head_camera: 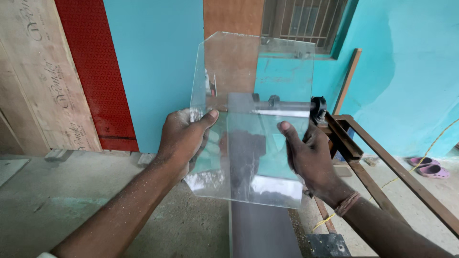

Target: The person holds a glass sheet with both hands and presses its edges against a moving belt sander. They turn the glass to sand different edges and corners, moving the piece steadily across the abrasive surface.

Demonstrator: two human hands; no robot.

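Observation:
A clear glass pane (253,71) with clipped top corners is held upright in front of me. My left hand (181,141) grips its left edge, thumb on the front face. At the pane's right edge my right hand (308,155) holds on, thumb pressed on the front too. White dust coats my left hand and forearm. A red thread band circles my right wrist. Through the glass I see a grey machine bed (260,229) below and a dark wheel (318,109) just behind the right edge.
Plywood sheets (43,71) and a red board (95,67) lean on the turquoise wall at left. A rusty metal frame (377,167) runs along the right. Pink sandals (430,168) and a yellow cord (430,148) lie on the floor far right. A barred window (301,21) sits above.

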